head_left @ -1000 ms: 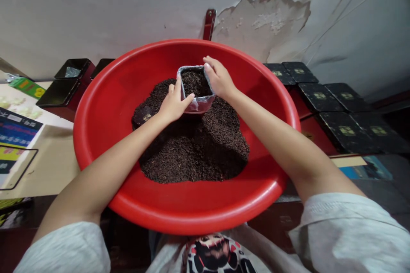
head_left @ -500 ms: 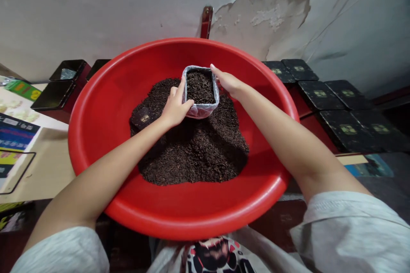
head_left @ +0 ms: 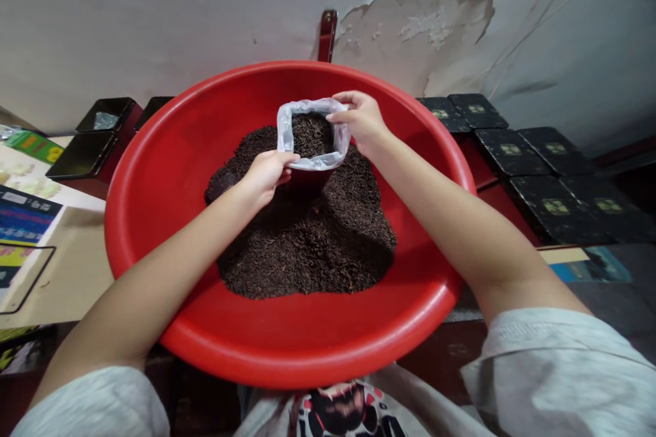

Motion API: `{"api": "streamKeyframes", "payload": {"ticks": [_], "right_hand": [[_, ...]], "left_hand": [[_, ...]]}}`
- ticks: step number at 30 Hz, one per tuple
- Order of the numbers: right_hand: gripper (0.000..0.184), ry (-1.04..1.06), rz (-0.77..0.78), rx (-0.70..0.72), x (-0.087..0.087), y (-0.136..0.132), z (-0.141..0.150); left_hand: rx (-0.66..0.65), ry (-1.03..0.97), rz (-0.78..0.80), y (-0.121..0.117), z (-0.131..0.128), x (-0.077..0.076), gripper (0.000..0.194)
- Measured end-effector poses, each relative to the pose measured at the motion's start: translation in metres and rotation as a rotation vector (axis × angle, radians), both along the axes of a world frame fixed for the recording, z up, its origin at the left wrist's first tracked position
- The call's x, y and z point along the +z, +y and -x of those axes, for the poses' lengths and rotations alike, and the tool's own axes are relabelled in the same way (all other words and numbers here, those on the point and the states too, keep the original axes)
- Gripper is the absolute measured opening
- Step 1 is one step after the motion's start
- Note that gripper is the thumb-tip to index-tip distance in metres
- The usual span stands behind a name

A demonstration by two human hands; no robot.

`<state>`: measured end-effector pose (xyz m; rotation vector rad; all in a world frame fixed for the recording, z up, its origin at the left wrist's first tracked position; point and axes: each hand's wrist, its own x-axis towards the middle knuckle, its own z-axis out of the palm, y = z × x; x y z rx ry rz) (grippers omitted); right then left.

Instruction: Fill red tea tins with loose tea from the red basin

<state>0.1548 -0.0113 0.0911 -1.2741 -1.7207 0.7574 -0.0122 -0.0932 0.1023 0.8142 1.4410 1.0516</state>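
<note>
A big red basin (head_left: 287,338) holds a heap of dark loose tea leaves (head_left: 307,259). On the heap stands a dark red square tin (head_left: 310,181), lined with a clear plastic bag (head_left: 320,164) and filled with tea. The bag's mouth is pulled up and spread above the rim. My left hand (head_left: 266,174) pinches the bag's near left corner between thumb and fingers. At the far right corner, my right hand (head_left: 361,119) grips the bag's edge, thumb inside. A dark lid (head_left: 220,184) lies on the tea, partly behind my left hand.
Several black-lidded tins (head_left: 512,150) stand to the right of the basin. Open tins (head_left: 85,153) and a green box (head_left: 33,145) are at the left, by a printed sheet (head_left: 23,218). A wall with peeling plaster (head_left: 420,27) rises behind.
The bag's edge has been drawn up and outward from the tin's rim. My hands have gone from holding the tin's sides to pinching the bag; the left moved slightly left.
</note>
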Motion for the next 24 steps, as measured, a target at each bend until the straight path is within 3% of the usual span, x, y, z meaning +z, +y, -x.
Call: {"api": "streamKeyframes", "payload": {"ticks": [5, 9, 12, 14, 17, 21, 24], "right_hand": [[0.029, -0.168, -0.146, -0.116, 0.023, -0.026, 0.003], [0.036, 0.065, -0.036, -0.044, 0.026, -0.025, 0.007], [0.031, 0.289, -0.027, 0.010, 0.027, -0.022, 0.008], [0.029, 0.346, -0.031, 0.047, 0.029, -0.023, 0.007], [0.035, 0.329, 0.008, 0.185, 0.029, -0.022, 0.003], [0.041, 0.362, 0.331, 0.444, 0.019, -0.016, -0.001], [0.025, 0.219, 0.406, 0.425, 0.014, -0.015, 0.000]], "left_hand": [[-0.019, 0.115, -0.356, 0.001, 0.008, 0.007, 0.021], [-0.011, 0.233, -0.565, -0.003, 0.011, 0.017, 0.015], [0.053, 0.271, -0.670, -0.007, 0.011, 0.024, 0.020], [0.069, 0.293, -0.696, -0.011, 0.012, 0.028, 0.022], [-0.030, 0.343, -0.666, -0.019, 0.009, 0.030, 0.022], [-0.196, 0.350, -0.597, -0.029, 0.001, 0.031, 0.021], [-0.152, 0.289, -0.615, -0.029, 0.000, 0.033, 0.019]]}}
